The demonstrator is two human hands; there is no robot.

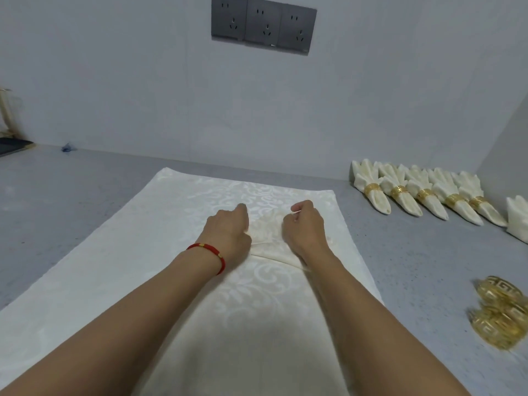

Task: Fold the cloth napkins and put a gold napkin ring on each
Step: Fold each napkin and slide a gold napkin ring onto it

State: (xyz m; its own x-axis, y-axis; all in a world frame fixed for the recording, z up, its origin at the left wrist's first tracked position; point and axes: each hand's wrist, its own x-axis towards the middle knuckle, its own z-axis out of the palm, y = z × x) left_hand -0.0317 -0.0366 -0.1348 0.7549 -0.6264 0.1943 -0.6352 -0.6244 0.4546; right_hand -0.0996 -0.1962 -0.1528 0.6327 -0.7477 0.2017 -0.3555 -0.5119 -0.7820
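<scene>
A cream damask napkin [160,241] lies spread flat on the grey table. My left hand [228,232], with a red cord bracelet at the wrist, and my right hand [304,230] sit side by side near its middle, each pinching the cloth. Between them the fabric is gathered into a small raised fold [267,238]. A pile of loose gold napkin rings [500,312] lies at the right edge. Several folded napkins with gold rings [423,192] lie in a row at the back right.
One more folded white napkin [518,218] sits at the far right edge. The grey wall with a dark socket strip [263,24] rises just behind the table. A dark flat object [11,147] lies at the far left.
</scene>
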